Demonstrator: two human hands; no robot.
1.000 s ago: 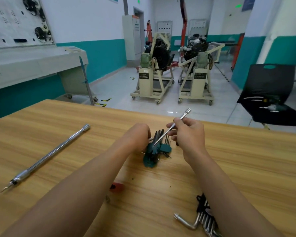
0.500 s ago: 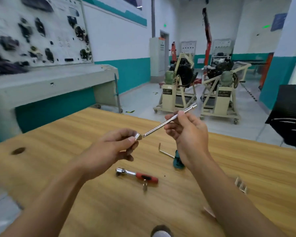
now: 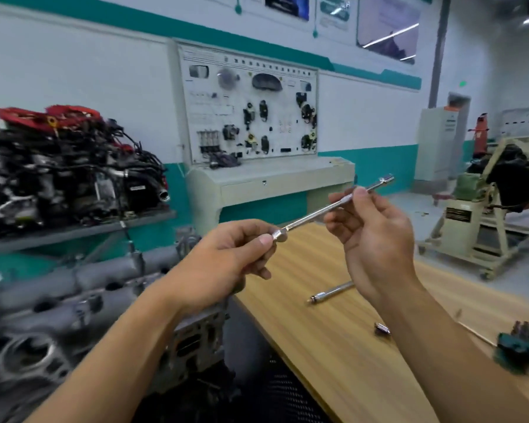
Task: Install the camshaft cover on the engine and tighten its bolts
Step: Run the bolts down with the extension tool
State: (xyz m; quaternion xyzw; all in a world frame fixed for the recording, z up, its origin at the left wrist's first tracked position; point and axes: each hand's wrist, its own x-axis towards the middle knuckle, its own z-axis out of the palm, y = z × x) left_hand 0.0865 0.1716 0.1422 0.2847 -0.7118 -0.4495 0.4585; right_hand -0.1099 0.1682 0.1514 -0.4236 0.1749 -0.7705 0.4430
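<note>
I hold a slim chrome extension bar [image 3: 321,210] in the air in front of me, slanting up to the right. My left hand [image 3: 226,264] pinches its lower end, where a small socket [image 3: 279,236] sits. My right hand [image 3: 376,236] grips the bar's upper part with fingers and thumb. Below and to the left lies the grey engine head with the camshaft cover [image 3: 74,288], blurred by motion.
The wooden table [image 3: 333,346] runs along the right, with a long chrome bar [image 3: 330,293], a small socket [image 3: 382,329] and a green hex key holder [image 3: 519,349]. A second engine [image 3: 61,169] sits on a shelf at the left. Engine stands [image 3: 486,227] are at the far right.
My view has swung left from the table toward the grey engine. Both hands have lifted the extension bar off the table area; the left hand moved from the hex key holder to the bar's lower end.
</note>
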